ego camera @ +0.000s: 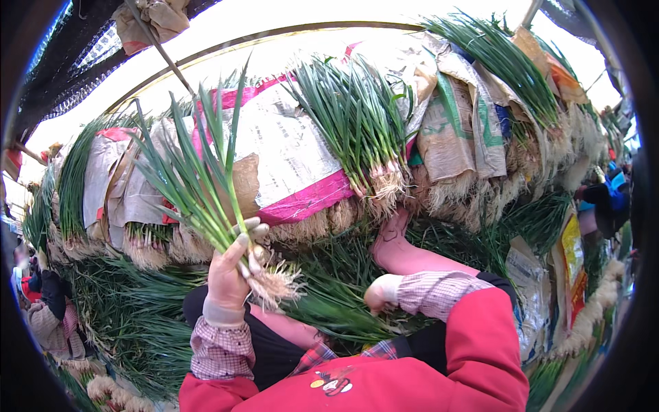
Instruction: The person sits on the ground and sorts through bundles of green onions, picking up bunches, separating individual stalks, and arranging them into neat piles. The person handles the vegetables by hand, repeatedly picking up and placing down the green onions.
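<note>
My left hand, in a pale glove, holds a bunch of green garlic plants upright, with bulbs and stringy roots hanging at its right side. To the right, my right hand, also gloved, is low over long green leaves by my lap. Its fingers are partly hidden, and whether they grip anything cannot be seen. Ahead, a larger bunch of the same plants lies on the white and pink sacking, roots towards me.
Stacked bundles with pale roots form a long bank ahead, partly covered by sacks. More bunches lie on top at the right. Loose leaves cover the ground. Another person's sleeve shows at far left. Sacks stand at right.
</note>
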The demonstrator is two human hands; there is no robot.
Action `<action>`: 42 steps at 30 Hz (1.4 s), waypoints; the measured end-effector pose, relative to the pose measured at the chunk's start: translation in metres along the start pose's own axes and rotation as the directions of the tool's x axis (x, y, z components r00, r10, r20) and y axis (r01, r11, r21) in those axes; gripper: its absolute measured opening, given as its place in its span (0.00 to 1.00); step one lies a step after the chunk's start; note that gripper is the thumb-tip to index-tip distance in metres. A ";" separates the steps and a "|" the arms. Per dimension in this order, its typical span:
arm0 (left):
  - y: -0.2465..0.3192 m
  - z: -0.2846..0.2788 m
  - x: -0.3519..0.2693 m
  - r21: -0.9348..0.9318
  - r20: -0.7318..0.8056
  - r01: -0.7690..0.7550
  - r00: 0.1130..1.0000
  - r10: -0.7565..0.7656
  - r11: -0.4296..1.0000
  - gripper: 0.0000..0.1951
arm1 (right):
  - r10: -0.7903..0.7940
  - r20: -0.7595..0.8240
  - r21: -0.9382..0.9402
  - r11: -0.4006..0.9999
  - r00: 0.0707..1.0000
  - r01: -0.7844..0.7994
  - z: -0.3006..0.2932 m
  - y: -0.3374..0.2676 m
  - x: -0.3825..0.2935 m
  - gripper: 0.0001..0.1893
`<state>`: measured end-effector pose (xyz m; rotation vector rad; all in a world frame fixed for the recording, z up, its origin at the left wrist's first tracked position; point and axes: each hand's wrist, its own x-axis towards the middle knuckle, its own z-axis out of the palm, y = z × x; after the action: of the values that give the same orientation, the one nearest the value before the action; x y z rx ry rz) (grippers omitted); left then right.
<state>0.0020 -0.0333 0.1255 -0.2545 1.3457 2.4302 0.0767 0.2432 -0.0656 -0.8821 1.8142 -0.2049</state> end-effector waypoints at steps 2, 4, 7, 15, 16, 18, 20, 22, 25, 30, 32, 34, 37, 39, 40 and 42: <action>-0.011 0.008 0.013 -0.131 0.049 0.093 0.995 -0.087 0.987 0.20 | 0.085 -0.291 0.042 0.996 0.953 -0.075 -0.029 0.013 -0.030 0.16; -0.034 -0.008 0.027 -0.269 0.124 0.234 0.970 -0.208 0.934 0.22 | 0.343 -0.897 0.266 0.923 0.278 -0.279 -0.081 0.030 -0.036 0.14; -0.066 -0.017 0.041 -0.345 0.266 0.460 0.884 -0.385 0.818 0.17 | 0.648 -0.675 0.421 0.731 0.353 -0.537 -0.127 0.079 -0.020 0.15; -0.105 -0.007 0.063 -0.070 0.037 0.322 0.947 -0.320 0.944 0.16 | 0.222 -0.862 0.234 0.972 0.456 -0.032 -0.121 -0.059 -0.056 0.12; -0.110 -0.008 0.062 -0.072 0.027 0.326 0.945 -0.325 0.943 0.15 | 0.187 -0.842 0.210 0.978 0.505 -0.012 -0.112 -0.065 -0.054 0.12; -0.114 -0.013 0.057 -0.114 0.037 0.347 0.938 -0.345 0.931 0.13 | 0.232 -0.668 0.255 0.964 0.707 -0.076 -0.115 -0.057 -0.063 0.15; -0.111 -0.012 0.051 -0.090 0.045 0.334 0.943 -0.331 0.938 0.12 | 0.257 -0.580 0.727 0.592 0.773 0.349 -0.116 -0.018 -0.056 0.26; -0.111 -0.005 0.044 -0.112 0.094 0.366 0.930 -0.356 0.924 0.11 | 0.160 -0.613 0.790 0.133 0.774 0.598 -0.121 -0.010 -0.032 0.28; -0.123 -0.002 0.035 -0.179 -0.016 0.353 0.932 -0.361 0.918 0.09 | 0.583 -0.545 0.720 -0.042 0.602 0.693 -0.156 -0.027 0.007 0.12; -0.130 -0.007 0.040 -0.221 -0.155 0.253 0.944 -0.290 0.942 0.09 | 0.792 -0.542 0.032 -0.315 0.281 0.949 -0.138 -0.050 0.040 0.13; -0.121 -0.015 0.046 -0.092 -0.137 0.343 0.926 -0.353 0.935 0.11 | 0.761 -0.535 0.210 -0.300 0.366 0.931 -0.127 -0.040 0.020 0.13; -0.108 -0.025 0.044 0.046 -0.079 0.340 0.939 -0.336 0.939 0.14 | 0.707 -0.596 0.316 -0.232 0.382 0.920 -0.121 0.017 -0.020 0.14; -0.060 -0.017 0.029 0.070 -0.010 0.194 0.981 -0.194 0.978 0.14 | 0.623 -0.593 0.749 0.194 0.509 0.634 -0.097 0.016 -0.057 0.13; -0.055 -0.024 0.034 -0.120 0.121 0.109 0.988 -0.094 0.987 0.17 | 0.341 -0.540 0.629 0.771 0.770 0.100 -0.061 0.034 -0.047 0.21; -0.054 -0.023 0.032 -0.199 0.141 0.148 0.983 -0.121 0.969 0.19 | 0.264 -0.509 0.402 0.915 0.819 -0.045 -0.071 0.019 -0.054 0.22; -0.064 -0.012 0.034 -0.196 0.163 0.260 0.959 -0.230 0.946 0.21 | 0.412 -0.736 0.334 0.911 0.537 -0.242 -0.082 0.024 -0.040 0.22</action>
<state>-0.0051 -0.0047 0.0577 -0.2840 0.9307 2.3326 0.0008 0.2644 -0.0135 -0.2559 2.7111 -0.6013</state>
